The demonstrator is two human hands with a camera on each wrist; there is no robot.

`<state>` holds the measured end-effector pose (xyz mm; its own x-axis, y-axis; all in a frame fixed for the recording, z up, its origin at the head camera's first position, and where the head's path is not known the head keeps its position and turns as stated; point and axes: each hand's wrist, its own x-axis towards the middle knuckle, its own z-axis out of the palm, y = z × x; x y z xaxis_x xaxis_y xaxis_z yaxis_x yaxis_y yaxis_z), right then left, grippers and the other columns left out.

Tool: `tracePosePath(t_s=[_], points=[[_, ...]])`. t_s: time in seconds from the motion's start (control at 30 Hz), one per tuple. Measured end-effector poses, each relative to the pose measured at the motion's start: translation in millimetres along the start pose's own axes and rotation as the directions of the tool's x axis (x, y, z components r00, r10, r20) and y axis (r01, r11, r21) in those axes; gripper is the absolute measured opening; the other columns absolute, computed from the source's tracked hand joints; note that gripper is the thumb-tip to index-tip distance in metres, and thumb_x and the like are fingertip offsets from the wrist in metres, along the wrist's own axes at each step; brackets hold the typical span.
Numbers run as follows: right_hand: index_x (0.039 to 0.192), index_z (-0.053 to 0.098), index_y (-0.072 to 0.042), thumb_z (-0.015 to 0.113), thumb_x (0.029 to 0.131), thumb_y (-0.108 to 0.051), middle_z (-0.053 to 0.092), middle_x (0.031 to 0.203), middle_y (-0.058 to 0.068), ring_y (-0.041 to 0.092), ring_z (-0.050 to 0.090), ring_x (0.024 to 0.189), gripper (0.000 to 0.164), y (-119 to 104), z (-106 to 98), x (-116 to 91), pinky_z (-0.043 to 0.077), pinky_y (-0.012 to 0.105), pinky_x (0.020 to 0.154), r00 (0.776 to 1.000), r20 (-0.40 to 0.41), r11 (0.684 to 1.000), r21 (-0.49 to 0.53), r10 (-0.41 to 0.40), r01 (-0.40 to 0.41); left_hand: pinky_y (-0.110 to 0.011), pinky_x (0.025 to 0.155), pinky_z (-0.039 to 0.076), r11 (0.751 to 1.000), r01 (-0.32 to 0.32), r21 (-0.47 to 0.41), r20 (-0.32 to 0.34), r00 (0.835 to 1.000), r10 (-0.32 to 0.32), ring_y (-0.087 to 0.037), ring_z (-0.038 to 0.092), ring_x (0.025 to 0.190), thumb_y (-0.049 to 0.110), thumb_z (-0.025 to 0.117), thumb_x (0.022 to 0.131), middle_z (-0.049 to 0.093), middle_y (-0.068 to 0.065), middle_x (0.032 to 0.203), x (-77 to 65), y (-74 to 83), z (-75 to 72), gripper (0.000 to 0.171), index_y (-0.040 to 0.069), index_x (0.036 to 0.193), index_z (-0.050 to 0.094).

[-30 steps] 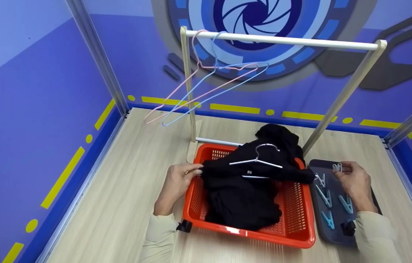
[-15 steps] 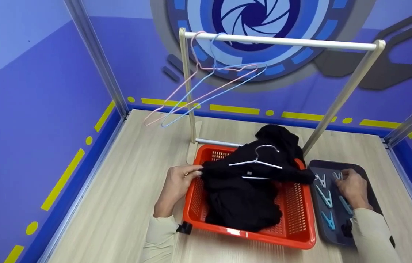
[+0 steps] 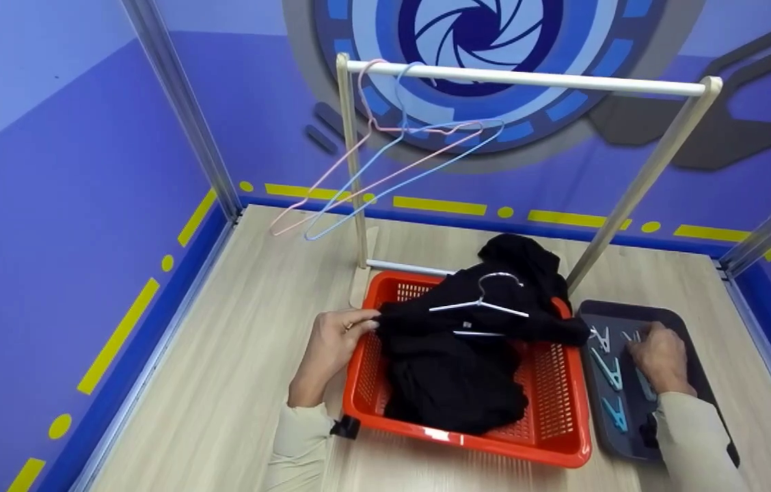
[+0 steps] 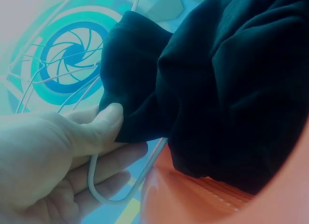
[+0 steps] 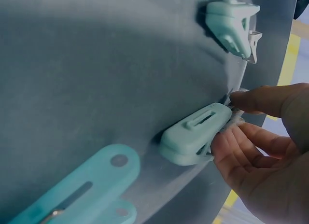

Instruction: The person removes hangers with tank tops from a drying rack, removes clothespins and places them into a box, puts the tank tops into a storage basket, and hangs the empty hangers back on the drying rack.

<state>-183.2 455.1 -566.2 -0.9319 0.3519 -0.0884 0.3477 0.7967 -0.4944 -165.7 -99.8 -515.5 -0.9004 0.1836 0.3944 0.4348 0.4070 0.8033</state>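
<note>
My left hand (image 3: 329, 345) pinches the edge of a black garment (image 3: 454, 386) between thumb and fingers at the left rim of the red basket (image 3: 515, 447). A white wire hanger (image 3: 480, 302) lies through the garment, its hook showing on top. In the left wrist view, the rounded end of the hanger (image 4: 100, 197) sticks out beneath the cloth, across my fingers. Over the dark grey tray (image 3: 659, 313), my right hand (image 3: 662, 355) has thumb and fingertips around one end of a pale clothespin (image 5: 195, 137). The far end is partly hidden by the fingers.
Several clothespins, such as a light blue one (image 3: 607, 369) and a bluer one (image 3: 614, 413), lie in the tray. Behind the basket stands a clothes rack (image 3: 529, 76) with a pink hanger (image 3: 327, 174) and a blue hanger (image 3: 420, 174) at its left end.
My right hand has lowered and come slightly nearer along the tray, and the clothespin at its fingertips has moved down with it. The left hand, garment and basket stay in place.
</note>
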Motion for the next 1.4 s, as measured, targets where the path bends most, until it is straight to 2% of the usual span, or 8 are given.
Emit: tracePosePath(t_s=[0.33, 0.5, 0.63, 0.77, 0.93, 1.0, 1.2, 1.4], points=[[0.139, 0.042, 0.024, 0.063, 0.100, -0.010, 0.045, 0.128, 0.043, 0.060, 0.047, 0.124, 0.055, -10, -4, -8, 0.040, 0.070, 0.105, 1.000, 0.005, 0.999, -0.034, 0.019, -0.018, -0.034, 0.083, 0.059, 1.000, 0.004, -0.003, 0.003, 1.000, -0.004, -0.020, 0.074, 0.092, 0.009, 0.078, 0.094, 0.080, -0.004, 0.102, -1.1, 0.0, 0.2, 0.015, 0.006, 0.108, 0.085], [0.138, 0.047, 0.021, 0.061, 0.101, -0.013, 0.046, 0.131, 0.043, 0.060, 0.046, 0.125, 0.052, -28, -7, -23, 0.040, 0.072, 0.103, 0.993, -0.077, 0.996, -0.005, -0.090, 0.090, -0.035, 0.085, 0.060, 1.000, -0.007, -0.010, 0.005, 1.000, 0.007, -0.020, 0.075, 0.095, 0.008, 0.078, 0.095, 0.080, -0.003, 0.104, -2.2, -2.1, 0.7, 0.016, 0.007, 0.110, 0.084], [0.137, 0.055, 0.015, 0.062, 0.106, -0.018, 0.052, 0.132, 0.038, 0.056, 0.049, 0.125, 0.046, -53, -11, -40, 0.038, 0.071, 0.104, 0.963, -0.159, 0.970, 0.077, -0.218, 0.232, -0.037, 0.087, 0.060, 1.000, -0.009, -0.010, 0.005, 1.000, 0.009, -0.020, 0.075, 0.098, 0.009, 0.078, 0.096, 0.080, -0.002, 0.105, -2.2, -2.5, 0.8, 0.016, 0.007, 0.110, 0.084], [0.132, 0.064, 0.007, 0.063, 0.108, -0.026, 0.061, 0.128, 0.028, 0.046, 0.057, 0.120, 0.041, -82, -17, -60, 0.043, 0.061, 0.103, 0.913, -0.226, 0.910, 0.166, -0.341, 0.381, -0.038, 0.088, 0.060, 1.000, -0.003, -0.009, 0.002, 1.000, 0.003, -0.020, 0.075, 0.100, 0.010, 0.078, 0.095, 0.080, -0.003, 0.107, -2.2, -2.7, 1.0, 0.016, 0.007, 0.110, 0.084], [0.129, 0.071, -0.001, 0.068, 0.107, -0.024, 0.069, 0.123, 0.014, 0.025, 0.064, 0.113, 0.032, -113, -22, -81, 0.043, 0.017, 0.099, 0.848, -0.268, 0.826, 0.226, -0.457, 0.516, -0.039, 0.090, 0.060, 1.000, -0.008, -0.009, 0.002, 1.000, 0.008, -0.021, 0.075, 0.102, 0.009, 0.078, 0.096, 0.080, -0.004, 0.108, -2.3, -3.1, 0.9, 0.016, 0.007, 0.110, 0.084], [0.127, 0.072, -0.002, 0.073, 0.104, -0.016, 0.072, 0.119, 0.011, 0.014, 0.065, 0.109, 0.027, -123, -21, -87, 0.038, 0.007, 0.094, 0.800, -0.287, 0.774, 0.228, -0.526, 0.591, -0.039, 0.090, 0.060, 1.000, -0.008, -0.009, 0.003, 1.000, 0.008, -0.022, 0.075, 0.102, 0.009, 0.078, 0.096, 0.080, -0.004, 0.108, -2.4, -2.8, 0.5, 0.016, 0.007, 0.110, 0.084], [0.122, 0.077, -0.004, 0.086, 0.085, 0.003, 0.076, 0.118, 0.007, 0.018, 0.068, 0.107, 0.039, -145, -10, -91, 0.040, 0.007, 0.098, 0.619, -0.319, 0.600, 0.167, -0.718, 0.782, -0.040, 0.090, 0.060, 1.000, -0.017, -0.007, 0.001, 1.000, 0.017, -0.023, 0.075, 0.101, 0.011, 0.077, 0.096, 0.080, -0.005, 0.108, -2.8, -1.7, -0.2, 0.017, 0.007, 0.111, 0.084], [0.115, 0.080, -0.007, 0.087, 0.083, 0.007, 0.077, 0.110, -0.001, 0.017, 0.071, 0.100, 0.036, -151, -1, -87, 0.044, 0.009, 0.094, 0.554, -0.286, 0.522, 0.186, -0.782, 0.832, -0.040, 0.091, 0.059, 1.000, -0.020, -0.015, 0.003, 1.000, 0.020, -0.023, 0.075, 0.102, 0.011, 0.077, 0.096, 0.080, -0.005, 0.109, -2.9, -1.9, -0.4, 0.017, 0.007, 0.111, 0.084]])
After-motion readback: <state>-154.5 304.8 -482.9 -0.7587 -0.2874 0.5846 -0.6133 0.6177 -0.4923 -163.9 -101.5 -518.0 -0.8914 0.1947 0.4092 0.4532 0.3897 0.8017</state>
